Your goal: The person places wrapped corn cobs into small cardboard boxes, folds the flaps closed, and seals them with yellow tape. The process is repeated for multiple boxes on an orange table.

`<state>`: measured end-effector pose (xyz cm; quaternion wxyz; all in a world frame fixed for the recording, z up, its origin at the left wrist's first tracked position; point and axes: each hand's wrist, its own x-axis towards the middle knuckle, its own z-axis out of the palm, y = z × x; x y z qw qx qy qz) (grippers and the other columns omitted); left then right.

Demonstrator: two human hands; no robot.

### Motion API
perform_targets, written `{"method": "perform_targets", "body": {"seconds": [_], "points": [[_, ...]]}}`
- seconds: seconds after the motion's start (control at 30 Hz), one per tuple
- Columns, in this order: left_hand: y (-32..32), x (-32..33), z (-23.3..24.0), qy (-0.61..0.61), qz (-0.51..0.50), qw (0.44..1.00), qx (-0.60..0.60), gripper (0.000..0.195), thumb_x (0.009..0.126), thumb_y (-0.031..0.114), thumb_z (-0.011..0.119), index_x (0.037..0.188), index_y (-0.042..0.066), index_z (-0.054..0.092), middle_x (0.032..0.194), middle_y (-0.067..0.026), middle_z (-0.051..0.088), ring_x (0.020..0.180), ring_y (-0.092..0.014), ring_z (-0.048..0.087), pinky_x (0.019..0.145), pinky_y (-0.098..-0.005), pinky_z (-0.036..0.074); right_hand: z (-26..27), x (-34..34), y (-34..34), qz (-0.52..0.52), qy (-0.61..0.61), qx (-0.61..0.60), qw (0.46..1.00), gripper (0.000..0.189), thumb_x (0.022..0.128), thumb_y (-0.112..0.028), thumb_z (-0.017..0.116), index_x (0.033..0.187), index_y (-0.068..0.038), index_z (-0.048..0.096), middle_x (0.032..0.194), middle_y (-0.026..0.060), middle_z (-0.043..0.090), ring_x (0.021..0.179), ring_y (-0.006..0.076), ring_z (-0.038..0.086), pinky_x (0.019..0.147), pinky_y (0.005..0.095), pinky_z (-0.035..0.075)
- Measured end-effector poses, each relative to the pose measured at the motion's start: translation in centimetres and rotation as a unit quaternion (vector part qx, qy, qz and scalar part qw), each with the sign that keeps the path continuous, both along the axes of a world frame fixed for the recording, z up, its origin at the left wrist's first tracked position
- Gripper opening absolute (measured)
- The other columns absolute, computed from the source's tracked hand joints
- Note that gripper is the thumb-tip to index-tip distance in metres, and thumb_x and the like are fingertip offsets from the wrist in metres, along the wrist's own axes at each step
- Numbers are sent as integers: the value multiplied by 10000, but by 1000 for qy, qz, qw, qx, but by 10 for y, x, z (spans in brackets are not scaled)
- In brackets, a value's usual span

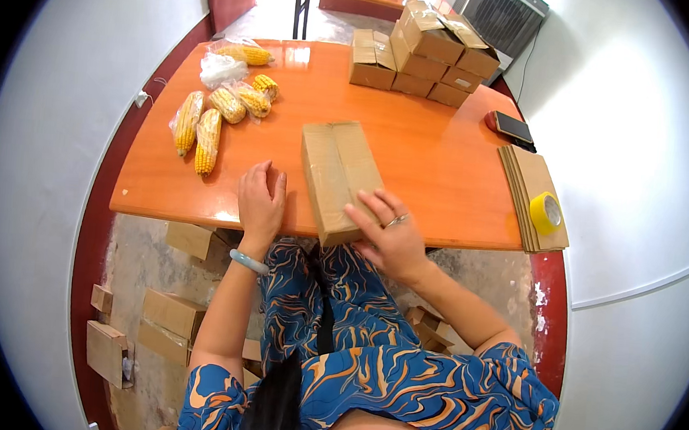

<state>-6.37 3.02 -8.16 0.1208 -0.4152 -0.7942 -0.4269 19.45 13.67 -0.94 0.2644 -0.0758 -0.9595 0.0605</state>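
A closed, oblong cardboard box [342,182] lies lengthwise before me, its near end at the table's front edge. Tape runs along its top seam. My right hand [388,230] is over the box's near right corner, fingers spread and slightly blurred, fingertips on the top. My left hand [262,194] rests on the orange table [436,191] left of the box, apart from it. Its fingers are loosely curled with the thumb away from them, and I see nothing in it. Left of that hand lie corn cobs in clear plastic wrap, the closest being a long cob [208,142].
Stacked cardboard boxes [418,58] stand at the back right. Flattened cardboard [526,180] lies at the right edge under a yellow tape roll [545,213], with a phone [513,127] beyond. A white plastic bag [223,70] sits among the cobs. More boxes [173,311] are on the floor.
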Motion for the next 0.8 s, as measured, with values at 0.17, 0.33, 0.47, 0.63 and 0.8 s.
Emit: {"method": "perform_targets", "body": {"seconds": [0.17, 0.33, 0.47, 0.63, 0.8], "points": [[-2, 13, 11, 14, 9, 1000, 1, 368, 914, 208, 668, 1204, -12, 612, 1183, -175, 642, 1137, -360, 572, 1001, -447, 454, 42, -12, 37, 18, 73, -50, 996, 745, 677, -150, 852, 1365, -137, 567, 1396, 154, 559, 1278, 402, 517, 1073, 480, 453], [-1, 15, 8, 27, 10, 1000, 1, 383, 854, 161, 700, 1185, -9, 614, 1169, -172, 642, 1122, -361, 572, 985, -450, 465, 82, -58, 93, -5, 135, 28, 990, 711, 688, -133, 849, 1343, -120, 570, 1380, 144, 570, 1280, 383, 521, 1085, 468, 448], [-2, 17, 13, 26, 10, 1000, -6, 373, 838, 146, 698, 1170, -2, 618, 1163, -168, 642, 1108, -358, 574, 980, -455, 467, 95, -106, 158, -34, 122, 91, 988, 714, 704, -166, 855, 1353, -142, 561, 1374, 112, 581, 1279, 359, 527, 1088, 452, 443], [0, 19, 16, 26, 14, 1000, -9, 359, 828, 127, 688, 1157, 2, 619, 1159, -164, 640, 1098, -357, 575, 971, -457, 469, 87, -161, 230, -98, 86, 138, 982, 694, 735, -250, 857, 1358, -148, 569, 1352, 98, 609, 1282, 320, 537, 1085, 444, 437], [-1, 20, 16, 20, 12, 1000, -20, 351, 827, 121, 681, 1152, 3, 620, 1165, -157, 633, 1098, -358, 570, 970, -461, 461, 76, -199, 268, -179, 68, 217, 957, 704, 741, -325, 858, 1356, -179, 550, 1329, 57, 636, 1292, 279, 551, 1133, 453, 386]]}}
